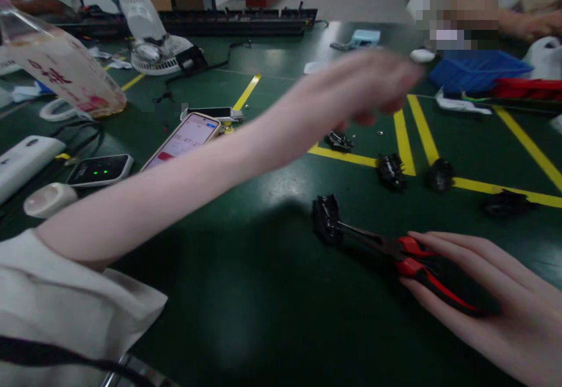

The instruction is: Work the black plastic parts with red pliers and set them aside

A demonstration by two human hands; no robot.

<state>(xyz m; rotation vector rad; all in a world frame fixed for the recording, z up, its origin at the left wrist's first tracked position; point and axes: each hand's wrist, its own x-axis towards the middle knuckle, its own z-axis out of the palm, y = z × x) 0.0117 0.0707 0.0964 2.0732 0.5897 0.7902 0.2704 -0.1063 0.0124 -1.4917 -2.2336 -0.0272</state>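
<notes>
My right hand (522, 322) is closed around the red and black handles of long-nose pliers (408, 252). The tips of the pliers reach the side of a small black part (326, 220) on the green table; whether they grip it I cannot make out. My left hand (373, 82) is stretched far across the table, above and beyond that part, and smeared by motion. Its fingers are too blurred to show whether anything is in them. Beneath it lies another dark part with metal bits (340, 140).
More black parts (391, 170) lie along the yellow tape lines (504, 190). Left of my arm are a phone (188, 135), a small device with green lights (100, 170), a bottle (65, 65) and a white fan (153, 53). A blue bin (483, 71) stands back right, near another person.
</notes>
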